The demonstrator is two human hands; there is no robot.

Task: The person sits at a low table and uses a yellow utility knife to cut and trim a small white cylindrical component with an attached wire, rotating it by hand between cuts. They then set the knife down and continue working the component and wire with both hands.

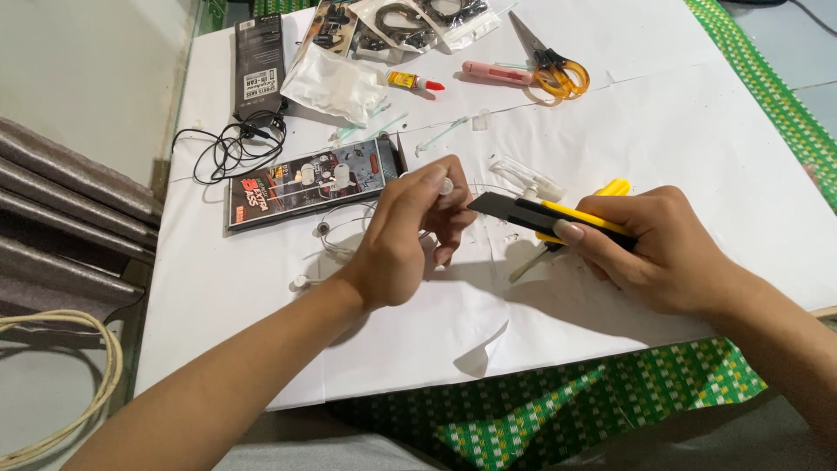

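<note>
Now, left grip: my left hand [403, 234] has its fingertips pinched together on a small white earbud piece [446, 186], held up off the surface.
Right grip: my right hand [656, 251] is clamped around a yellow-and-black utility knife [545, 215], thumb lying along its top.
Knife tip: the dark front end of the knife points at my left fingertips and sits just beside the earbud piece; I cannot tell whether they touch.
Under the left grip: a thin white earphone wire [336, 228] curls on the white paper-covered surface [697, 131], partly hidden by my hand.
Beyond the left grip: a flat dark earphone package with a clear window [305, 185] lies on the surface, with a tangled black cable [231, 148] further off to its left.
Beyond the right grip: small clear plastic scraps [527, 177] lie near the knife tip.
Far side of the surface: orange-handled scissors [551, 65], a pink pen-shaped tool [497, 73], a small yellow glue tube with a red cap [414, 82] and a white plastic pouch [336, 83] sit well apart from both hands.
Near edge: a green-and-white woven mat [558, 406] shows below the paper.
</note>
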